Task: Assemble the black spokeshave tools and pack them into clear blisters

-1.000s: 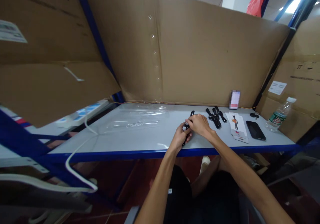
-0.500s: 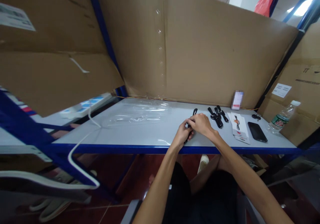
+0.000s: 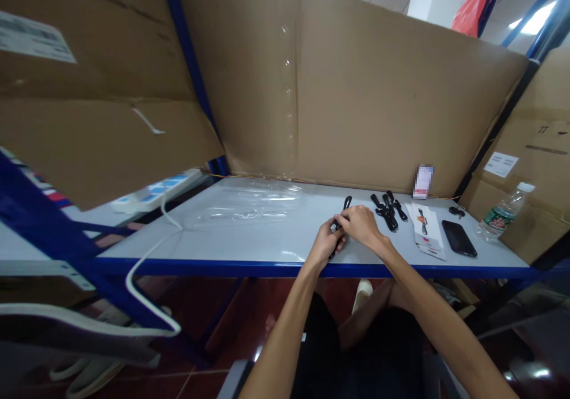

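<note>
My left hand [image 3: 326, 242] and my right hand [image 3: 361, 225] meet over a small black strap-like piece [image 3: 345, 203] on the grey table [image 3: 249, 238]. Both hands have their fingers pinched on it; one black end sticks out past my right fingers toward the back. A little to the right lies a small pile of similar black pieces [image 3: 387, 209]. Beyond them lie printed white cards [image 3: 425, 233].
A black phone [image 3: 458, 237], a small dark key-like item [image 3: 454, 211] and a plastic water bottle [image 3: 499, 212] lie at the right end. Clear plastic bags [image 3: 249, 203] lie at the left. Cardboard sheets [image 3: 378, 90] wall the back. A power strip [image 3: 155, 192] and white cable [image 3: 146, 268] sit left.
Both hands stay pinched on the black piece in about the same spot; the view has shifted slightly.
</note>
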The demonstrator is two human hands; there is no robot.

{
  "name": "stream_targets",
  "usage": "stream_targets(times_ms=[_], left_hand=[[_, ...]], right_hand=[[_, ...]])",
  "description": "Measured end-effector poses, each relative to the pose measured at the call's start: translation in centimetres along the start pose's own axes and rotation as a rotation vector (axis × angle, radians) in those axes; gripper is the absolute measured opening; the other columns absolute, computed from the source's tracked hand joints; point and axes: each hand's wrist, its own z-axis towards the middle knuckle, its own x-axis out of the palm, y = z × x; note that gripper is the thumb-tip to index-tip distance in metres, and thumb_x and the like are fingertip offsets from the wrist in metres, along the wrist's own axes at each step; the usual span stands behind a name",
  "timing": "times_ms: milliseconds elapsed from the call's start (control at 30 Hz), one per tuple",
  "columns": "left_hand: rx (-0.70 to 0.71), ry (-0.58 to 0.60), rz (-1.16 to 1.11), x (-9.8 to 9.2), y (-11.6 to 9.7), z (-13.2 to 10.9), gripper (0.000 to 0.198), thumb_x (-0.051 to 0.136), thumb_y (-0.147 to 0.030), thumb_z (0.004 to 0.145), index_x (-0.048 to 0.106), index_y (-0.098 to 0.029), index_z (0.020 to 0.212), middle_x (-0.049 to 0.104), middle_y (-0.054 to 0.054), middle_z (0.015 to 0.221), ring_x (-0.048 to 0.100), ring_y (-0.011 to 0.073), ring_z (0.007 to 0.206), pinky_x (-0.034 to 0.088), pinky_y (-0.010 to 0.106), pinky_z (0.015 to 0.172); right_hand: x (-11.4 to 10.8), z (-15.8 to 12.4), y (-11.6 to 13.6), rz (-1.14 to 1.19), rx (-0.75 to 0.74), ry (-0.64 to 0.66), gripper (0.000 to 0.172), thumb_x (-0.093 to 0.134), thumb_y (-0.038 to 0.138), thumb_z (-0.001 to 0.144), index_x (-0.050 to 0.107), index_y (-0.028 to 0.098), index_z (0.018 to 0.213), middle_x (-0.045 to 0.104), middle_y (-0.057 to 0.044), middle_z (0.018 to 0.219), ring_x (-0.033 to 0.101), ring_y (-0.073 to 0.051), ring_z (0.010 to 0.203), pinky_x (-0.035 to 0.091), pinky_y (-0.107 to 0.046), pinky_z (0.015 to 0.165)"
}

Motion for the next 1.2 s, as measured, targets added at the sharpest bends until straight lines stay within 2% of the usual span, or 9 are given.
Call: stream_targets(times_ms=[133, 300, 400, 533, 633, 700, 867, 1000, 1200], left_hand=[[0.008, 0.000, 0.002, 0.0, 0.1, 0.0, 0.044, 0.072, -0.042, 0.072, 0.054, -0.015, 0.102, 0.053, -0.006, 0.053, 0.039, 0.0073, 0.035, 0.023, 0.019, 0.034], [-0.007, 0.010, 0.004, 0.0, -0.1, -0.1, 0.059, 0.072, -0.042, 0.071, 0.051, -0.014, 0.118, 0.053, -0.008, 0.053, 0.039, 0.0076, 0.035, 0.023, 0.019, 0.034], [-0.014, 0.013, 0.012, 0.0, -0.1, -0.1, 0.057, 0.072, -0.043, 0.071, 0.052, -0.014, 0.116, 0.053, -0.008, 0.054, 0.040, 0.0072, 0.035, 0.023, 0.018, 0.035], [-0.011, 0.006, 0.004, 0.0, 0.0, 0.0, 0.055, 0.072, -0.044, 0.070, 0.053, -0.014, 0.112, 0.052, -0.008, 0.054, 0.039, 0.0073, 0.036, 0.023, 0.019, 0.035], [-0.016, -0.005, -0.008, 0.0, 0.0, 0.0, 0.059, 0.073, -0.044, 0.069, 0.051, -0.015, 0.115, 0.053, -0.008, 0.055, 0.039, 0.0072, 0.036, 0.023, 0.018, 0.035], [-0.026, -0.010, -0.013, -0.1, 0.1, 0.0, 0.063, 0.074, -0.046, 0.068, 0.051, -0.015, 0.117, 0.052, -0.009, 0.054, 0.038, 0.0072, 0.035, 0.023, 0.018, 0.035], [-0.006, 0.007, -0.003, -0.2, 0.0, -0.3, 0.062, 0.075, -0.050, 0.069, 0.053, -0.016, 0.116, 0.052, -0.009, 0.056, 0.039, 0.0064, 0.036, 0.023, 0.018, 0.035], [0.007, 0.026, 0.020, -0.2, -0.2, -0.6, 0.065, 0.074, -0.051, 0.069, 0.052, -0.014, 0.118, 0.052, -0.009, 0.056, 0.037, 0.0064, 0.036, 0.023, 0.018, 0.033], [0.010, 0.055, 0.042, -0.1, -0.3, -0.9, 0.068, 0.074, -0.049, 0.070, 0.052, -0.013, 0.123, 0.052, -0.009, 0.057, 0.036, 0.0060, 0.035, 0.023, 0.018, 0.033]], right_hand=[[0.1, 0.5, -0.4, 0.076, -0.056, 0.006, 0.040, 0.047, 0.043, 0.103, 0.081, 0.024, 0.094, 0.078, -0.005, 0.086, 0.069, -0.017, 0.082, 0.036, -0.025, 0.065], [0.5, 0.7, -1.2, 0.006, -0.012, -0.072, 0.040, 0.047, 0.042, 0.103, 0.080, 0.023, 0.092, 0.078, -0.009, 0.089, 0.069, -0.020, 0.083, 0.034, -0.026, 0.066], [0.7, 0.6, -1.3, 0.055, -0.032, -0.082, 0.036, 0.052, 0.039, 0.101, 0.079, 0.022, 0.084, 0.077, -0.008, 0.082, 0.067, -0.019, 0.077, 0.033, -0.026, 0.064], [1.2, 0.7, -1.8, 0.341, -0.080, -0.164, 0.037, 0.056, 0.038, 0.096, 0.075, 0.019, 0.070, 0.071, -0.003, 0.066, 0.061, -0.015, 0.065, 0.031, -0.026, 0.059], [2.5, 0.7, -3.0, 0.626, 0.027, -0.348, 0.041, 0.051, 0.042, 0.096, 0.071, 0.017, 0.069, 0.067, -0.002, 0.062, 0.058, -0.015, 0.061, 0.035, -0.025, 0.060], [4.0, 0.4, -3.9, 0.797, 0.126, -0.384, 0.039, 0.052, 0.045, 0.092, 0.068, 0.017, 0.070, 0.063, -0.001, 0.058, 0.057, -0.015, 0.058, 0.038, -0.025, 0.059], [7.2, -0.4, -4.5, 1.219, 0.266, -0.109, 0.031, 0.059, 0.048, 0.082, 0.064, 0.018, 0.081, 0.063, 0.000, 0.066, 0.051, -0.011, 0.047, 0.031, -0.021, 0.040], [7.5, -0.7, -4.2, 1.383, 0.266, -0.050, 0.029, 0.064, 0.046, 0.079, 0.063, 0.017, 0.077, 0.065, -0.001, 0.070, 0.054, -0.009, 0.048, 0.031, -0.018, 0.038], [7.5, -0.9, -4.4, 1.419, 0.216, 0.008, 0.026, 0.067, 0.042, 0.077, 0.063, 0.017, 0.073, 0.064, -0.001, 0.064, 0.054, -0.009, 0.048, 0.033, -0.017, 0.040]])
